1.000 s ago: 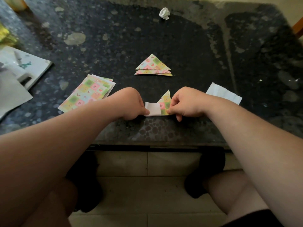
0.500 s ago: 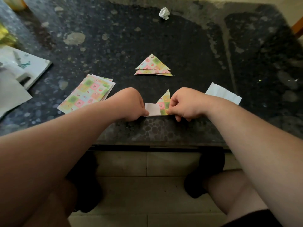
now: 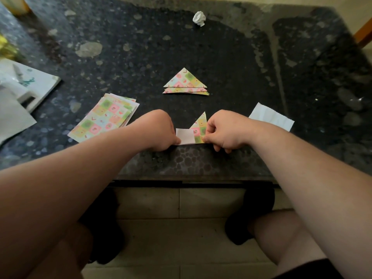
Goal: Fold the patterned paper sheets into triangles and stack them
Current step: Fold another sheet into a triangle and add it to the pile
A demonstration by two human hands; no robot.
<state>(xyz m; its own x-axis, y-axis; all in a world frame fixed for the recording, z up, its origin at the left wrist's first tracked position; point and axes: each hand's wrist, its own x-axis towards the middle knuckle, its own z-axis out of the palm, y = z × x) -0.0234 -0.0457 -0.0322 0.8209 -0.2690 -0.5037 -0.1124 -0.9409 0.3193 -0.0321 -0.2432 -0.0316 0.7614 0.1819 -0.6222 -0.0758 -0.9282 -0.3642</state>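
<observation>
A partly folded patterned sheet (image 3: 198, 130) lies near the front edge of the dark stone table (image 3: 221, 57), its white back showing on the left and a patterned point sticking up. My left hand (image 3: 160, 130) pinches its left end and my right hand (image 3: 223, 129) pinches its right end, both pressing along the lower fold. Behind it rests a stack of folded patterned triangles (image 3: 186, 82). To the left sits a pile of flat patterned sheets (image 3: 104, 117).
A white slip of paper (image 3: 270, 116) lies right of my right hand. A crumpled white paper ball (image 3: 199, 18) sits at the back. White papers and a box (image 3: 22, 87) crowd the left edge. My knees and dark shoes show below the table's front edge.
Nearly nothing has moved; both hands keep hold of the sheet at the same spot, with only slight finger shifts along the fold.
</observation>
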